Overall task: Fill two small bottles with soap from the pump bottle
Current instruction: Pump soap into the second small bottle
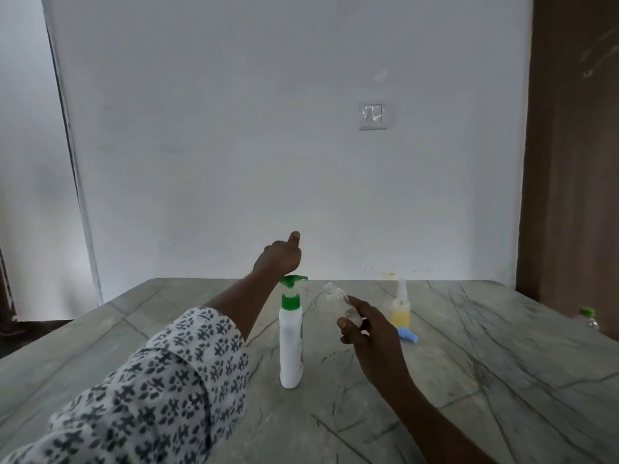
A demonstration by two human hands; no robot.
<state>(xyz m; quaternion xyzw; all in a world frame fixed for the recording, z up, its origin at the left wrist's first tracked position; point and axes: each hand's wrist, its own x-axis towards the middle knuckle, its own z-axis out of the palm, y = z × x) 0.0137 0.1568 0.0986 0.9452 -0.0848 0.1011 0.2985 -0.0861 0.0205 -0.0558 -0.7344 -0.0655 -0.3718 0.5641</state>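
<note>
- Your left sleeve, white with a dark printed pattern, fills the near left corner and reaches forward over the grey veined tabletop.
- Your left hand is above the green pump head of the pump bottle; the fingers are curled together and the thumb points up. The lower side of the hand seems to touch the pump head, but I cannot tell this for sure.
- The pump bottle is white with a green collar and stands upright near the middle of the tabletop.
- Your right hand is clamped on a small clear bottle, which is tilted with its open mouth toward the pump spout, near it but apart.
- Behind your right hand stands a second small bottle with yellow liquid inside, upright.
- A blue cap lies just beside it on the tabletop.
- At the far right edge you have another bottle with a green cap.
</note>
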